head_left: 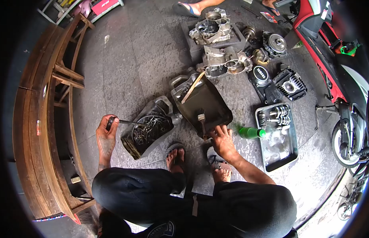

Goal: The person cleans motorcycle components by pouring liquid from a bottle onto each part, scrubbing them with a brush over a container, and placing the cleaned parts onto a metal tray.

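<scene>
My left hand (106, 133) is closed around the dark handle of a screwdriver (131, 122). Its metal shaft points right, over a cut-open plastic jerrycan (165, 139) full of small metal parts. A second cut-open jerrycan (224, 104) lies beyond, with dark liquid inside and a wooden stick (193, 88) across it. In this one a paintbrush (201, 118) leans, its handle over the near rim. My right hand (222, 141) is at that rim, fingers loosely bent and apart, close beside the brush handle; whether they touch it is unclear.
A green bottle (250, 133) lies by a metal tray (277, 148) holding gears. Engine cases (224, 60), a Yamaha cover (261, 74) and a finned cylinder (290, 85) are farther off. A wooden bench (41, 119) stands left, a motorcycle (323, 59) right. Another person's foot (188, 8) shows at the top.
</scene>
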`<state>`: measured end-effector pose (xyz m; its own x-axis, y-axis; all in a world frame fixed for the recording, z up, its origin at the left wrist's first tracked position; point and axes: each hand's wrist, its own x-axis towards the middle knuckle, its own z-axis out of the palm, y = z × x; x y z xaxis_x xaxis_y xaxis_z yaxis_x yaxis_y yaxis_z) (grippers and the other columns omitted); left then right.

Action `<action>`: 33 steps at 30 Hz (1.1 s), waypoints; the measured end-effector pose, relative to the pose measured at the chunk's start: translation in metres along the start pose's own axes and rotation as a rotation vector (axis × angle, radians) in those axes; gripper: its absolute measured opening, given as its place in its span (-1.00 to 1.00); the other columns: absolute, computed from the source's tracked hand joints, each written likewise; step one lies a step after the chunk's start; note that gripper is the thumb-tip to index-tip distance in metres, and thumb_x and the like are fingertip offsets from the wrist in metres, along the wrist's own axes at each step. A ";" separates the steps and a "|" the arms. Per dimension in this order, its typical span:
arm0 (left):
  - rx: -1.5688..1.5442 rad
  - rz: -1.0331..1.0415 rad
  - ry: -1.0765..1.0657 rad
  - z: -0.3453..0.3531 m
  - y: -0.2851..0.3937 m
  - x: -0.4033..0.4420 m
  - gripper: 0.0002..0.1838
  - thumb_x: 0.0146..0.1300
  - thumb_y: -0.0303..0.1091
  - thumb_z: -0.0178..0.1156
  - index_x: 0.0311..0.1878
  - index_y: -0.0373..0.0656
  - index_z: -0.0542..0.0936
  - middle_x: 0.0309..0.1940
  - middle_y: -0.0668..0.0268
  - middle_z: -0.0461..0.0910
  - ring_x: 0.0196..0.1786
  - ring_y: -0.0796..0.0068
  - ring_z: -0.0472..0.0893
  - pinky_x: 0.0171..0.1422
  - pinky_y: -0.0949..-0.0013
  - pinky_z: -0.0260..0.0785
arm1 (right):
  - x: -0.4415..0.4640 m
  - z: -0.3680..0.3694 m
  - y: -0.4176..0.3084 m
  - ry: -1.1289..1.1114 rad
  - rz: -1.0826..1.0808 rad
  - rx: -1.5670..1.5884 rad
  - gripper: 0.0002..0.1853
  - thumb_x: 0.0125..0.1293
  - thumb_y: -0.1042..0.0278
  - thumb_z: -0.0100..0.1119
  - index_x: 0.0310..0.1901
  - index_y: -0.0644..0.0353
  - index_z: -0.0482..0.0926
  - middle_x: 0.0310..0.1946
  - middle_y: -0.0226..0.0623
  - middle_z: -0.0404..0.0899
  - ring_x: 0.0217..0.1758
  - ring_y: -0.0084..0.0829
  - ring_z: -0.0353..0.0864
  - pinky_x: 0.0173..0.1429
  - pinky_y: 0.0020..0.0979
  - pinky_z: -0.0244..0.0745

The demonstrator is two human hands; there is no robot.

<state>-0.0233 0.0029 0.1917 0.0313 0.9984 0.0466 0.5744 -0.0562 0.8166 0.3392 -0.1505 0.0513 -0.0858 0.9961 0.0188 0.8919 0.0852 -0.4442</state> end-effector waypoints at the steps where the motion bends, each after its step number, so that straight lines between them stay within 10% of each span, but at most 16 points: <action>1: -0.001 0.020 0.004 -0.003 0.011 0.005 -0.85 0.31 -0.34 0.22 -0.20 -0.21 0.53 -0.43 0.51 0.44 -0.36 0.74 0.33 -0.26 0.62 0.22 | 0.002 -0.001 -0.001 0.020 0.000 -0.002 -0.61 0.01 0.53 0.15 -0.04 0.10 0.58 -0.03 -0.21 0.38 0.11 -0.13 0.30 0.09 -0.08 0.26; 3: 0.096 0.165 -0.104 -0.003 0.041 0.019 -0.87 0.35 -0.31 0.18 -0.22 -0.16 0.51 -0.52 0.62 0.32 -0.48 0.83 0.20 -0.42 0.68 0.02 | 0.006 -0.003 -0.002 0.000 -0.037 0.113 -0.60 0.03 0.52 0.14 -0.02 0.08 0.58 -0.03 -0.21 0.39 0.11 -0.14 0.32 0.10 -0.08 0.29; 11: 0.138 0.348 -0.432 0.089 0.129 0.070 -0.82 0.25 -0.29 0.28 -0.20 -0.16 0.55 -0.46 0.47 0.52 -0.37 0.70 0.42 -0.26 0.53 0.32 | 0.064 0.029 0.014 -0.309 0.019 -0.041 -0.35 -0.06 0.23 0.47 0.16 -0.26 0.50 0.18 -0.26 0.30 0.33 -0.17 0.24 0.28 -0.15 0.36; 15: 0.010 0.377 -0.516 0.160 0.109 0.084 -0.78 0.25 -0.25 0.28 -0.17 -0.17 0.54 -0.44 0.43 0.54 -0.35 0.67 0.45 -0.25 0.48 0.34 | 0.067 0.040 0.024 -0.332 -0.004 -0.083 -0.50 0.16 0.03 0.26 0.17 -0.23 0.49 0.23 -0.22 0.27 0.37 -0.11 0.20 0.25 -0.11 0.38; 19: -0.037 0.292 -0.607 0.196 0.107 0.076 -0.80 0.29 -0.30 0.23 -0.17 -0.20 0.50 -0.40 0.49 0.47 -0.29 0.70 0.40 -0.18 0.53 0.30 | 0.056 0.023 0.020 0.124 -0.032 0.235 -0.63 0.32 0.08 0.09 0.07 0.08 0.50 0.05 0.02 0.48 0.16 0.04 0.45 0.14 -0.11 0.46; 25: -0.088 0.394 -0.579 0.237 0.064 0.080 -0.71 0.28 -0.15 0.23 -0.19 -0.20 0.50 -0.45 0.42 0.50 -0.36 0.60 0.49 -0.27 0.46 0.34 | 0.059 0.025 0.025 0.197 0.228 0.376 -0.68 0.32 0.18 0.07 0.02 0.15 0.49 -0.20 0.07 0.58 -0.23 0.14 0.59 -0.19 -0.04 0.56; 29: -0.328 -0.065 -0.840 0.237 0.058 0.074 -0.68 0.46 -0.01 -0.07 -0.09 -0.08 0.42 -0.65 0.54 0.23 -0.81 0.73 0.13 -0.77 0.55 -0.06 | 0.061 0.049 0.043 0.192 0.345 0.231 -0.71 0.26 0.16 0.16 -0.09 0.15 0.55 -0.34 0.01 0.63 -0.26 0.07 0.62 -0.17 -0.07 0.56; 33: -0.380 -0.273 -0.826 0.239 0.049 0.068 -0.47 0.42 0.22 -0.20 -0.06 -0.09 0.45 -0.52 0.41 0.29 -0.70 0.67 0.34 -0.71 0.54 0.14 | 0.056 -0.005 0.022 0.608 0.470 0.763 -0.81 0.29 0.34 0.21 -0.17 0.28 0.56 -0.37 -0.17 0.69 -0.26 -0.36 0.72 -0.17 -0.39 0.56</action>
<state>0.2025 0.0683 0.0975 0.5875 0.6542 -0.4763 0.3471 0.3279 0.8786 0.3559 -0.0925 0.0475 0.6146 0.7873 0.0493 0.2485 -0.1340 -0.9593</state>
